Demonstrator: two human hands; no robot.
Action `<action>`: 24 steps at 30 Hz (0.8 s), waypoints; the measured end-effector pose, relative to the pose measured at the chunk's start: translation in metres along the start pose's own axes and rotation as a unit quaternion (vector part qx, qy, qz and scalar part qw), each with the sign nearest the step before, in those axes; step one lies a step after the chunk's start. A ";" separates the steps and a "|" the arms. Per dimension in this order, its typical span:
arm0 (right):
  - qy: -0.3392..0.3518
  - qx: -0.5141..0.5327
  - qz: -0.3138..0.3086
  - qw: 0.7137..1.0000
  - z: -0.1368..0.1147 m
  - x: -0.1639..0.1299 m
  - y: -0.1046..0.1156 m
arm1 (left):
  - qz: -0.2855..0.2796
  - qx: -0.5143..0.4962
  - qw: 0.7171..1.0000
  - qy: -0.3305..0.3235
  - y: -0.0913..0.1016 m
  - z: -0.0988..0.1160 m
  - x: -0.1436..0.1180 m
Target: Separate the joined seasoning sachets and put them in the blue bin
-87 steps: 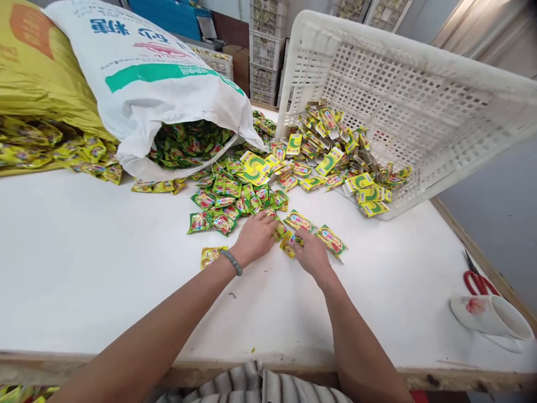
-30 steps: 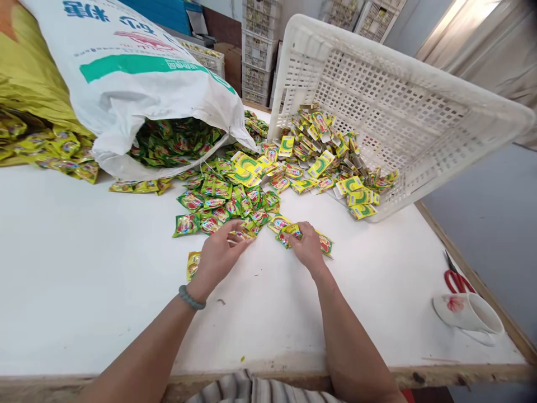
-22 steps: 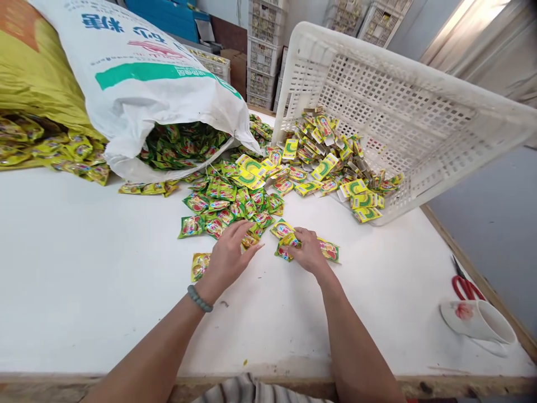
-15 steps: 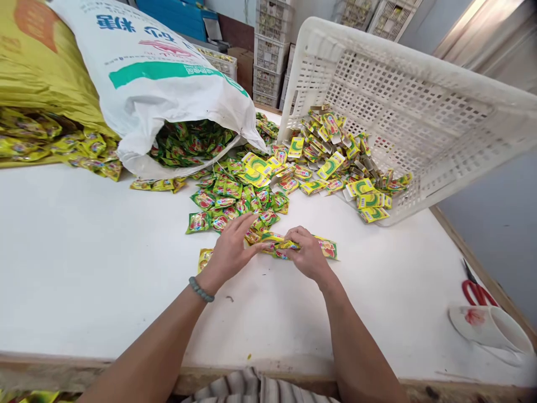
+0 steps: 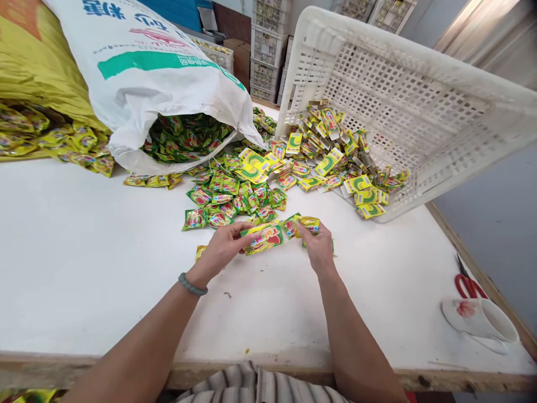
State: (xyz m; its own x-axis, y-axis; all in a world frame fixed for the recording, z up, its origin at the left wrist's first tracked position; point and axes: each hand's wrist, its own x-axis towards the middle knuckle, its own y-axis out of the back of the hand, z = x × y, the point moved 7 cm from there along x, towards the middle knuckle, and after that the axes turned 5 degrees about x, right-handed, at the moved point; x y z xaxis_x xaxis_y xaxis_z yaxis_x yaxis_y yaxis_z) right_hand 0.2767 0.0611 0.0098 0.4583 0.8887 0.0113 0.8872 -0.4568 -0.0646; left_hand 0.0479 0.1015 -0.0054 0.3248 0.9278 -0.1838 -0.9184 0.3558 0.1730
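My left hand grips one end of a small yellow-and-green printed carton, raised just above the table. My right hand pinches several small candy packets, green and yellow, at the carton's right end. Whether the packets touch the carton's opening I cannot tell. Partly hidden behind my right hand lies another green printed piece. Beyond my hands spreads a heap of green candy packets. A yellow packet rests by my left wrist, mostly covered.
A white plastic crate lies tipped at the right, small cartons spilling from it. At the back left are an open white sack of green packets and a yellow sack. Scissors and a white mug sit at right.
Both hands have come up from the table, carton in the left and packets in the right. Before, they were close together over packets lying flat. The view has shifted slightly.
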 end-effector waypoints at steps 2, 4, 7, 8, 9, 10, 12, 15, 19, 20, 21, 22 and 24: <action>-0.006 0.011 -0.014 1.000 0.001 -0.002 -0.004 | 0.021 -0.053 0.998 0.002 0.003 0.001 -0.001; 0.000 0.027 0.005 1.000 -0.002 -0.004 -0.003 | 0.018 -0.074 0.997 0.000 0.001 0.002 -0.001; 0.038 -0.021 0.020 0.999 -0.011 -0.008 -0.003 | -0.010 -0.088 0.996 0.014 -0.007 0.000 -0.002; 0.048 -0.050 0.017 0.997 -0.014 -0.010 -0.004 | -0.010 -0.095 0.995 0.022 -0.008 -0.002 -0.002; 0.054 -0.080 0.013 0.995 -0.016 -0.011 -0.006 | -0.005 -0.103 0.994 0.029 -0.009 -0.004 -0.002; 0.055 -0.105 0.011 0.993 -0.017 -0.012 -0.007 | 0.002 -0.111 0.993 0.035 -0.008 -0.005 -0.002; 0.048 -0.137 0.007 0.989 -0.016 -0.013 -0.008 | 0.011 -0.129 0.991 0.044 -0.008 -0.008 -0.002; 0.027 -0.147 -0.027 0.988 -0.012 -0.012 -0.009 | 0.015 -0.147 0.988 0.054 -0.006 -0.009 -0.002; -0.026 -0.102 -0.079 0.991 -0.005 -0.011 -0.012 | -0.011 -0.136 0.989 0.065 -0.007 -0.010 -0.003; -0.044 -0.074 -0.094 0.992 -0.004 -0.012 -0.014 | -0.033 -0.132 0.989 0.064 -0.011 -0.010 -0.004; -0.061 -0.046 -0.110 0.991 -0.002 -0.013 -0.016 | -0.060 -0.129 0.988 0.061 -0.015 -0.010 -0.005; -0.073 -0.025 -0.122 0.990 -0.001 -0.014 -0.019 | -0.085 -0.125 0.987 0.058 -0.019 -0.009 -0.006; -0.074 -0.025 -0.132 0.988 -0.003 -0.015 -0.021 | -0.112 -0.119 0.985 0.052 -0.026 -0.008 -0.009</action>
State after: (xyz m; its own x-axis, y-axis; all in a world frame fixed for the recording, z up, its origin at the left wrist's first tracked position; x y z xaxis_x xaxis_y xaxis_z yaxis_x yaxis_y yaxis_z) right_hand 0.2513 0.0570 0.0135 0.2012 0.9716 -0.1242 0.9780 -0.2064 -0.0302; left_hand 0.0672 0.0834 -0.0160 0.5121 0.8080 -0.2914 -0.8572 0.5023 -0.1136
